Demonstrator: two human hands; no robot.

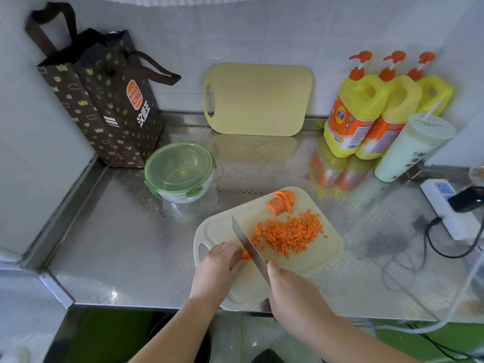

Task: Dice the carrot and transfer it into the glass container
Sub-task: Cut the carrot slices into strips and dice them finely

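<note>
Here the cutting board reaches the worktop's front edge. Above it the right hand grips the knife, left hand pinching carrot.

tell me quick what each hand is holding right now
Left hand: fingers curled on a carrot piece beside the blade.
Right hand: grips the knife.

Steel counter with cutting board, glass container (green-lidded)

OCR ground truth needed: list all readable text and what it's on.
"BURGER KING": logo on the brown crown-patterned paper bag.
"汉堡王": white print, same bag.
Bag's small white block: too small.
Yellow plastic pump bottles: labels blurred, unreadable.
White plastic lidded cup: print blurred, unreadable.
</note>
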